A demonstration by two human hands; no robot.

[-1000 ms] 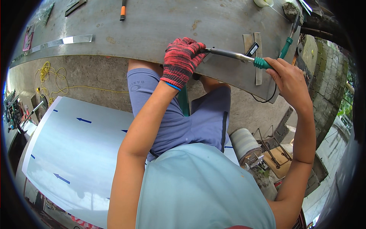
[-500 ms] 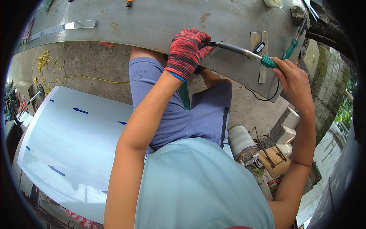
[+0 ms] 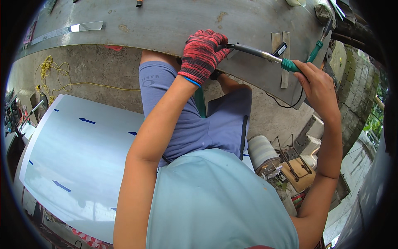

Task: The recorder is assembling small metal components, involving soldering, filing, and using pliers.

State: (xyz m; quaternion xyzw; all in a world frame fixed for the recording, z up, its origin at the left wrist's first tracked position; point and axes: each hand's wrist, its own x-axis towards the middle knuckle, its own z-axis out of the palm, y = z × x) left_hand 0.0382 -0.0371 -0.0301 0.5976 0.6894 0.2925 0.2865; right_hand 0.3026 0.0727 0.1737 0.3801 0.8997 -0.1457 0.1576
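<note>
A tangle of yellow cord (image 3: 49, 68) lies on the concrete floor (image 3: 105, 68) at far left, one strand trailing right toward a seated person's leg. Above it, a shiny metal strip (image 3: 86, 27) rests along the near edge of a grey metal tabletop (image 3: 166, 25). Below, a large pale sheet (image 3: 83, 145) marked with blue arrows spreads out beside the person, who wears blue shorts (image 3: 176, 99) and a light teal shirt (image 3: 219, 195). An orange-and-black handle (image 3: 139, 3) shows at the upper edge of the view.

At center, the left hand (image 3: 204, 54), in a red-and-black knit glove, has its fingers closed around the far end of a green-handled tool (image 3: 259, 52); the fingertips are partly hidden. The tool's metal shaft slants down to the right over the tabletop's near edge, above two flat metal strips (image 3: 285, 70) and a small black device (image 3: 280, 49). A striped cylinder (image 3: 263, 151) and a wooden board (image 3: 299, 178) sit below.

The bare right hand (image 3: 317, 83) wraps its fingers around the tool's green grip. Just beyond, a second green-handled implement (image 3: 316, 50) leans near a rough stone (image 3: 322, 13).
</note>
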